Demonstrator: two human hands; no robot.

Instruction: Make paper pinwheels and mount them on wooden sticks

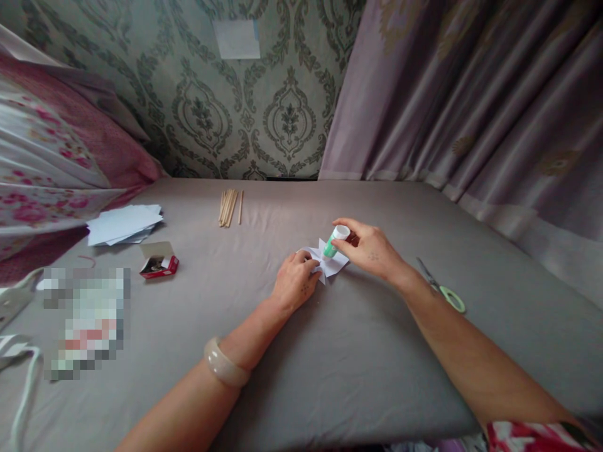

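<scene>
A white paper pinwheel shape (336, 267) with pointed flaps lies on the grey cloth in front of me. My left hand (296, 279) presses on its left side, fingers bent over the paper's edge. A green and white glue stick (332, 243) stands tilted over the paper's middle, its lower end at the paper. Around its upper part my right hand (367, 248) is closed, thumb on the near side and index finger near the white end. Whether the glue tip touches the paper is too small to tell.
Scissors (443, 292) with green handles lie beside my right forearm. Several wooden sticks (229, 208) lie farther back. On the left are a stack of white paper (125, 225), an open small red box (159, 265), a blurred-out package (89, 323) and a white cable (26, 395).
</scene>
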